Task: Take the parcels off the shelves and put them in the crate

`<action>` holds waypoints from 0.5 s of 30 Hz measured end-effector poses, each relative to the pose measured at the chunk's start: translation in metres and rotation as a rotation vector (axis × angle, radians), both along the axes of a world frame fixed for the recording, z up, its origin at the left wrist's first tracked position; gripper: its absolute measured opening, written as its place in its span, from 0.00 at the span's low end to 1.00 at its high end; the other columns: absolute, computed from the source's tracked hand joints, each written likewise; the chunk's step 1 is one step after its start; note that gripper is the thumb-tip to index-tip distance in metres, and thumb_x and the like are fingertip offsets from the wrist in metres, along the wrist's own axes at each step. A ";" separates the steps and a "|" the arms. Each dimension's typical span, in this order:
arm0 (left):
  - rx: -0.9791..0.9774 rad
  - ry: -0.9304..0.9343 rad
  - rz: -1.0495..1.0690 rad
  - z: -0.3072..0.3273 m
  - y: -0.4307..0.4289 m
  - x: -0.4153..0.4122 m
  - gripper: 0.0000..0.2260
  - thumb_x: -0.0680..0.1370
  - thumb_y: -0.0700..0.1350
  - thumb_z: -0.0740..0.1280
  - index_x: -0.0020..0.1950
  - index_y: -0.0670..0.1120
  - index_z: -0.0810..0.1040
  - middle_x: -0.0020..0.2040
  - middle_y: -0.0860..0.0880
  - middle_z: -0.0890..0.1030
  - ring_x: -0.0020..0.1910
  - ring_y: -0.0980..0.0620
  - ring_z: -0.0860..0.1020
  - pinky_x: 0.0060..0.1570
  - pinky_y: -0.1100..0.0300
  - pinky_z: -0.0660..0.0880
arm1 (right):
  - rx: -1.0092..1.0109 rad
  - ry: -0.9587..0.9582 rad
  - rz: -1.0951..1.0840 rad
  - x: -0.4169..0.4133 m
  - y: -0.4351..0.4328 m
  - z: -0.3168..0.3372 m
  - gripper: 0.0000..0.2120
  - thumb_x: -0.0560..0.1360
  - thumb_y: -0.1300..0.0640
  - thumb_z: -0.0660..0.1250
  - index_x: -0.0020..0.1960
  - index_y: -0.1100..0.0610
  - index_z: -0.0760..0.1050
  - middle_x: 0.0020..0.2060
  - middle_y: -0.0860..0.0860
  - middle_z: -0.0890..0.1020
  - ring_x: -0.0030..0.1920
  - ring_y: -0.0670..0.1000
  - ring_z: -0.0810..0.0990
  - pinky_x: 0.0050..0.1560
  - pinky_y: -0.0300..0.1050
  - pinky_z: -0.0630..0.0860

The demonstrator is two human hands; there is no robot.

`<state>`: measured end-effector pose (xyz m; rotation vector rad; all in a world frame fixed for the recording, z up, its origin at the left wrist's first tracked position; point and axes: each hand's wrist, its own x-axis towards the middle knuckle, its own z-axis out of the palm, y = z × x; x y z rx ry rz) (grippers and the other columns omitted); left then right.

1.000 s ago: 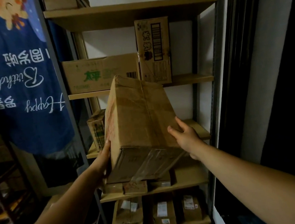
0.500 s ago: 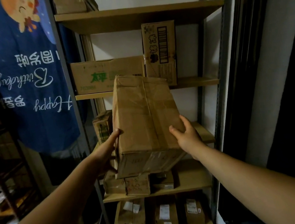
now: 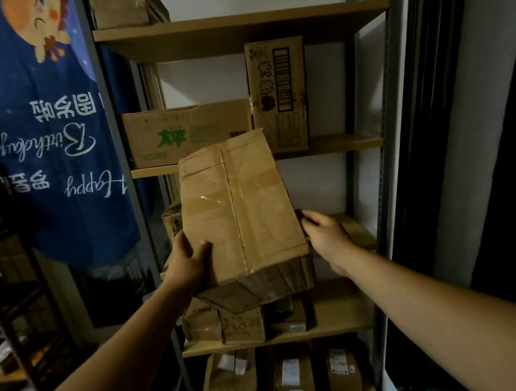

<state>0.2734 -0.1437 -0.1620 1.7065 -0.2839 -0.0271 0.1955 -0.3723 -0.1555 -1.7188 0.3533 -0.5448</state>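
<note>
A big brown taped cardboard parcel (image 3: 239,210) is held up in front of the shelf unit, tilted with its near end low. My left hand (image 3: 189,259) grips its lower left corner, thumb on the top face. My right hand (image 3: 323,232) grips the lower right edge, fingers curled behind it. More parcels stay on the shelves: a wide box with green print (image 3: 184,134), an upright box with a barcode (image 3: 280,98), small boxes (image 3: 240,324) on a lower shelf and several labelled boxes (image 3: 292,376) at the bottom. No crate is in view.
The wooden shelf boards (image 3: 325,146) sit in a grey metal frame (image 3: 383,115). A blue birthday banner (image 3: 48,139) hangs on the left, over a dark wooden rack (image 3: 8,291). A dark doorway (image 3: 506,164) is on the right.
The parcel has come off the shelf toward me and swung its far end leftward. My left thumb has moved onto its top face, and my right fingers have curled round its right edge.
</note>
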 end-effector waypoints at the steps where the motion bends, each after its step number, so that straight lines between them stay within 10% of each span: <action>1: -0.014 -0.014 -0.015 -0.002 0.001 0.000 0.27 0.80 0.48 0.61 0.76 0.56 0.53 0.71 0.46 0.66 0.61 0.45 0.72 0.56 0.46 0.72 | 0.007 0.020 0.015 -0.002 -0.001 -0.001 0.20 0.80 0.49 0.61 0.70 0.52 0.69 0.64 0.50 0.75 0.63 0.53 0.74 0.64 0.52 0.72; 5: -0.039 0.031 -0.051 -0.004 0.002 -0.006 0.28 0.81 0.47 0.58 0.77 0.60 0.48 0.73 0.46 0.63 0.54 0.48 0.72 0.47 0.54 0.73 | 0.123 0.209 0.155 -0.011 -0.002 -0.002 0.46 0.61 0.23 0.62 0.73 0.47 0.65 0.66 0.50 0.73 0.64 0.55 0.73 0.62 0.50 0.71; 10: -0.002 0.019 -0.021 -0.002 0.005 -0.002 0.27 0.81 0.49 0.58 0.76 0.61 0.49 0.73 0.44 0.63 0.55 0.46 0.73 0.53 0.48 0.75 | 0.130 0.106 0.094 -0.008 -0.006 -0.012 0.22 0.82 0.47 0.53 0.74 0.52 0.63 0.69 0.54 0.72 0.66 0.55 0.71 0.55 0.38 0.71; 15: 0.048 0.054 -0.016 -0.014 0.013 0.004 0.25 0.81 0.51 0.57 0.76 0.62 0.51 0.71 0.44 0.65 0.55 0.44 0.75 0.49 0.50 0.76 | 0.173 0.301 0.091 -0.012 -0.017 -0.023 0.45 0.69 0.30 0.61 0.78 0.45 0.45 0.74 0.55 0.63 0.70 0.59 0.66 0.60 0.51 0.67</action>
